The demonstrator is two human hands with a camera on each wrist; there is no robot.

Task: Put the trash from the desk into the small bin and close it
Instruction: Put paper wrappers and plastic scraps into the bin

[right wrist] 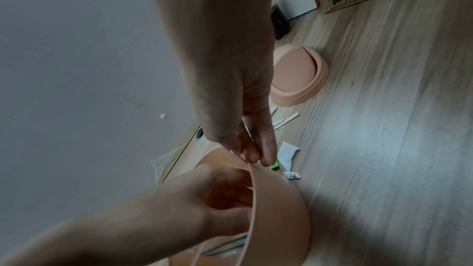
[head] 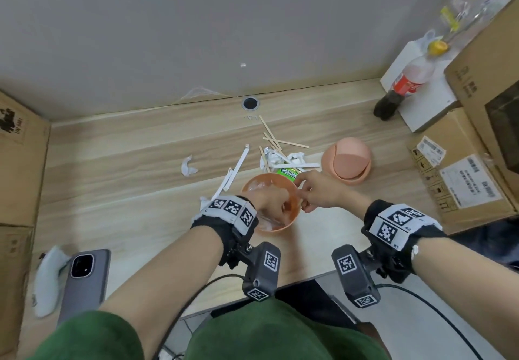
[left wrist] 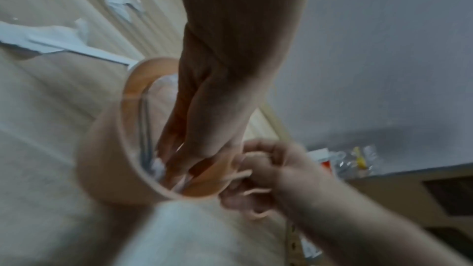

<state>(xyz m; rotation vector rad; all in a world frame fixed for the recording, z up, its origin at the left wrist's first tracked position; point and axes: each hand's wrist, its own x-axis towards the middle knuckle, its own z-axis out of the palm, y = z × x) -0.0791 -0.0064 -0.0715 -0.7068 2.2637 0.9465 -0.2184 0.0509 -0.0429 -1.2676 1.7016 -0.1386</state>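
The small orange bin (head: 276, 229) stands open on the desk with a clear liner inside. My left hand (head: 269, 202) reaches down into the bin (left wrist: 102, 159), its fingers (left wrist: 176, 159) fairly straight against the liner. My right hand (head: 302, 194) pinches the far right rim, seen close in the right wrist view (right wrist: 258, 157). The bin's swing lid (head: 346, 163) lies on the desk to the right. Behind the bin lie a green gum pack (head: 288, 173), wooden sticks (head: 273, 138), white paper strips (head: 238, 167), crumpled papers (head: 280, 159) and a tissue scrap (head: 188, 166). A foil ball (right wrist: 291, 175) sits by the bin.
A phone (head: 84, 278) and a white cloth (head: 47, 275) lie at the near left. Cardboard boxes (head: 463, 169) line the right side, another box (head: 19, 157) the left. A cola bottle (head: 401, 87) stands at the back right. A cable hole (head: 250, 103) sits by the wall.
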